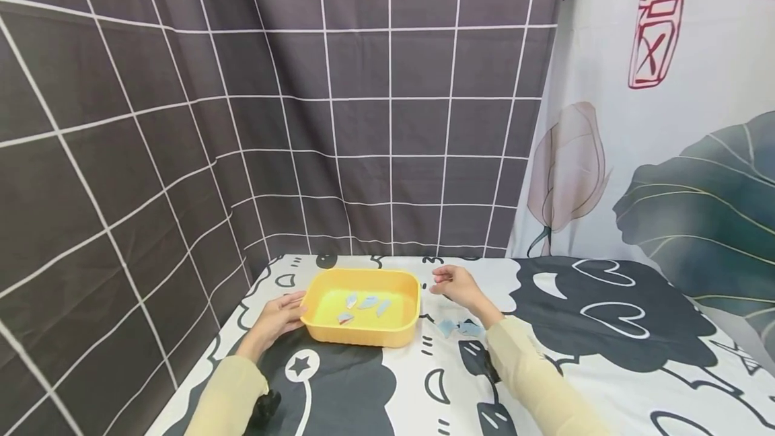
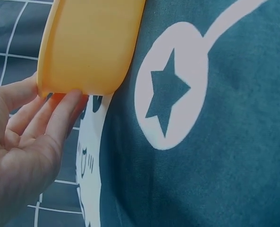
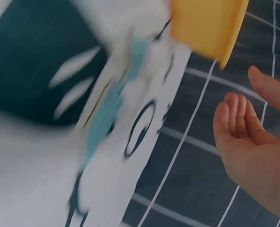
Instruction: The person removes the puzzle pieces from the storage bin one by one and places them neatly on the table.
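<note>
A yellow plastic basin [image 1: 363, 336] stands on the patterned cloth in front of me, with several small pale-blue pieces [image 1: 368, 302] lying apart on its floor. My left hand [image 1: 280, 318] grips the basin's left end; in the left wrist view the thumb [image 2: 24, 92] is at the rim and the fingers press the end wall. Just beyond the basin's right side, my right hand [image 1: 457, 286] is raised with loosely bent fingers and nothing in them. Below it on the cloth lie more light-blue pieces [image 1: 448, 327], blurred in the right wrist view.
A white cloth [image 1: 424, 382] with black cartoon prints covers the surface. Dark curtains [image 1: 418, 126] with a white grid hang behind and to the left. On the right hangs a pale curtain [image 1: 581, 167] with flower and leaf prints.
</note>
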Motion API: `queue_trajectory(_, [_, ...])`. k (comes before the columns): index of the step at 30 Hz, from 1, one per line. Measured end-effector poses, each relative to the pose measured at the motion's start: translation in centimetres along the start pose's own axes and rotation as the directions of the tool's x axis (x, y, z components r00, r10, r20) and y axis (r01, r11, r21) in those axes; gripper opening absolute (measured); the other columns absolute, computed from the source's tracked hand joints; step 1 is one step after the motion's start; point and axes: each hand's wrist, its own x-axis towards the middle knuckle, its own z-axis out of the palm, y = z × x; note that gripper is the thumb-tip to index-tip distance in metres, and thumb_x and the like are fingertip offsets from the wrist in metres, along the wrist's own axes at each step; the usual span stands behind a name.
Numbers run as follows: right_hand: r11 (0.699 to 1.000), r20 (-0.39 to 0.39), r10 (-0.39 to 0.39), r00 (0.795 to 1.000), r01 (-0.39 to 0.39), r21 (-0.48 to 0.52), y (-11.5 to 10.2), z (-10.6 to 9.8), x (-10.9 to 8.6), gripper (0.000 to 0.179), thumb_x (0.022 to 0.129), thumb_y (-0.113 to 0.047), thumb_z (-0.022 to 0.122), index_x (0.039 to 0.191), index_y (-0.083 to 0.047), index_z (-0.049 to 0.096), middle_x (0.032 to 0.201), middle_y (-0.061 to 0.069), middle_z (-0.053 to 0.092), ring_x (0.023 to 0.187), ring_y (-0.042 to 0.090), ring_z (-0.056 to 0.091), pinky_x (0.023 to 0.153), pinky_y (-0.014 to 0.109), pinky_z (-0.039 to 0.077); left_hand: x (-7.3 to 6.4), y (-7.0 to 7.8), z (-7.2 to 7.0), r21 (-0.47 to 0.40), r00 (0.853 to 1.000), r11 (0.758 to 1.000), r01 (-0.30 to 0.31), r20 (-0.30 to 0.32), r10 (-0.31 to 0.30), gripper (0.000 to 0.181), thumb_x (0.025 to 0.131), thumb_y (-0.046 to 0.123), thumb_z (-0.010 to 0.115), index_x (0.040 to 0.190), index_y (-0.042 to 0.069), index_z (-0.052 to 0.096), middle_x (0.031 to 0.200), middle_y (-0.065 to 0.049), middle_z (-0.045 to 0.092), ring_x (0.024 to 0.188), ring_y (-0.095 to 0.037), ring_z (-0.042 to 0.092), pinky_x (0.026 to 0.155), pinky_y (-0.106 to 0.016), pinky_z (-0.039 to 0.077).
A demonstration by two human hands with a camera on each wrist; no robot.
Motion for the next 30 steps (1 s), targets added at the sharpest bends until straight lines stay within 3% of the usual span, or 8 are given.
queue_trajectory(4, [0.997, -0.004, -0.001, 1.0, 0.002, 0.078, -2.0, 2.4, 1.0, 0.041, 0.079, 0.0, 0.07, 0.117, 0.01, 0.061, 0.105, 0.022, 0.068, 0.091, 0.021, 0.065, 0.085, 0.031, 0.06, 0.1, 0.3, 0.1, 0.007, 1.0, 1.0, 0.003, 0.003, -0.003, 0.053, 0.096, 0.003, 0.055, 0.142, -0.014, 0.037, 0.143, -0.035, 0.043, 0.12, -0.039, 0.06, 0.094, -0.039, 0.06])
queue_trajectory(8, [0.994, 0.03, -0.007, 1.0, 0.004, 0.111, -3.5, 4.3, 1.5, 0.041, 0.078, 0.002, 0.071, 0.117, 0.009, 0.062, 0.104, 0.02, 0.068, 0.087, 0.017, 0.063, 0.081, 0.026, 0.059, 0.4, 0.6, 0.3, 0.0, 1.0, 1.0, -0.002, -0.004, 0.002, 0.052, 0.096, 0.003, 0.054, 0.142, -0.013, 0.037, 0.143, -0.036, 0.043, 0.122, -0.04, 0.059, 0.095, -0.04, 0.059])
queue_trajectory(15, [0.993, 0.047, -0.018, 0.999, 0.013, 0.115, -4.0, 8.1, 1.5, 0.038, 0.075, 0.005, 0.072, 0.112, 0.01, 0.064, 0.103, 0.022, 0.069, 0.084, 0.016, 0.063, 0.074, 0.022, 0.057, 0.7, 0.7, 0.6, -0.008, 1.0, 1.0, 0.015, 0.019, -0.014, 0.053, 0.095, 0.002, 0.055, 0.142, -0.014, 0.037, 0.143, -0.035, 0.043, 0.12, -0.039, 0.06, 0.094, -0.039, 0.059])
queue_trajectory(22, [0.981, 0.177, -0.06, 0.982, 0.025, 0.191, -4.8, 13.6, 1.0, 0.036, 0.076, 0.002, 0.074, 0.11, 0.011, 0.064, 0.095, 0.017, 0.067, 0.079, 0.012, 0.059, 0.068, 0.017, 0.054, 0.0, 0.5, -0.5, 0.014, 0.999, 1.0, 0.024, -0.036, -0.024, 0.051, 0.094, 0.002, 0.056, 0.14, -0.014, 0.04, 0.141, -0.035, 0.047, 0.118, -0.037, 0.062, 0.092, -0.039, 0.06])
queue_trajectory(30, [0.988, 0.201, -0.037, 0.979, 0.006, 0.151, -4.5, 15.4, 1.5, 0.032, 0.075, 0.004, 0.072, 0.106, 0.009, 0.065, 0.09, 0.013, 0.065, 0.08, 0.015, 0.057, 0.074, 0.022, 0.052, 0.3, 0.2, 0.1, -0.014, 1.0, 1.0, 0.025, -0.008, -0.025, 0.051, 0.095, 0.002, 0.057, 0.141, -0.012, 0.041, 0.141, -0.034, 0.047, 0.12, -0.039, 0.06, 0.094, -0.04, 0.059])
